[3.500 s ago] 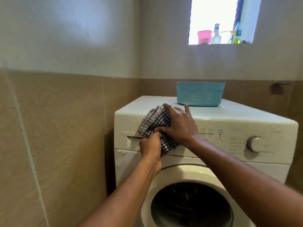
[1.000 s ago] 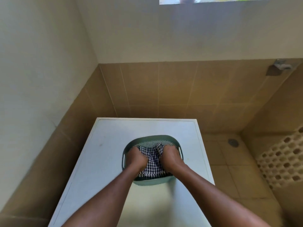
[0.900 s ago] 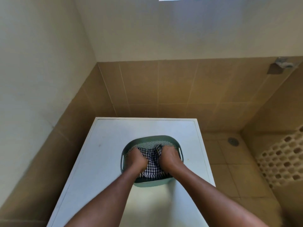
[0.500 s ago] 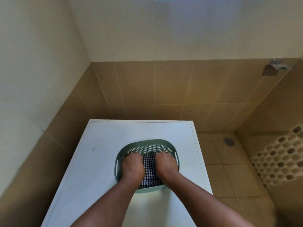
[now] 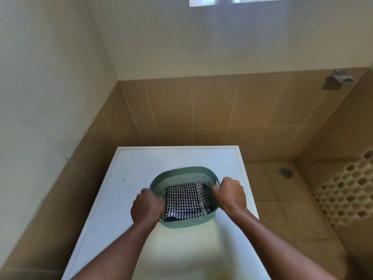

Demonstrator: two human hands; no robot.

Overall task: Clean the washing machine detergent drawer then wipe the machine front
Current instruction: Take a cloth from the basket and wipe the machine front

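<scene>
Both fists are closed on the green basket (image 5: pixel 184 222), left hand (image 5: pixel 145 206) and right hand (image 5: pixel 230 194) at opposite rim sides, probably to shift it, the folded checked cloth (image 5: pixel 184 200) inside, atop the washing machine (image 5: pixel 129 178).

Cream upper walls (image 5: pixel 50 67) above tan tile wainscot (image 5: pixel 212 110), a bright window strip (image 5: pixel 242 0) at top (contents blurred), tiled floor (image 5: pixel 286 217) with drain (image 5: pixel 285 172)

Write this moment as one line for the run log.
left hand: grips basket left rim | right hand: grips right rim | cloth: folded in basket | basket: on washer top
</scene>
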